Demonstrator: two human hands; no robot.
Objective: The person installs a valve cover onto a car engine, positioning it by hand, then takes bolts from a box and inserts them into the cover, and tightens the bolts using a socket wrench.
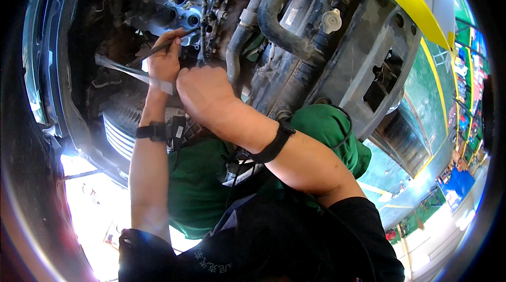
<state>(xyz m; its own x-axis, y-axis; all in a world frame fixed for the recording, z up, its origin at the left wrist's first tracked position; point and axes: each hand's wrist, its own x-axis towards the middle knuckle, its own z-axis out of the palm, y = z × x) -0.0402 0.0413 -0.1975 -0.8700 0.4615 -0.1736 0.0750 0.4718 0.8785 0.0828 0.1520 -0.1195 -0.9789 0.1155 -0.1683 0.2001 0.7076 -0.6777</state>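
Work surface is an engine bay packed with hoses; green floor lies beyond, right. Left hand: thumb and fingers pinch a slender dark rod, slanting just below the bluish metal engine part. Right hand, alongside: fingertips hidden underneath; grip cannot be determined.
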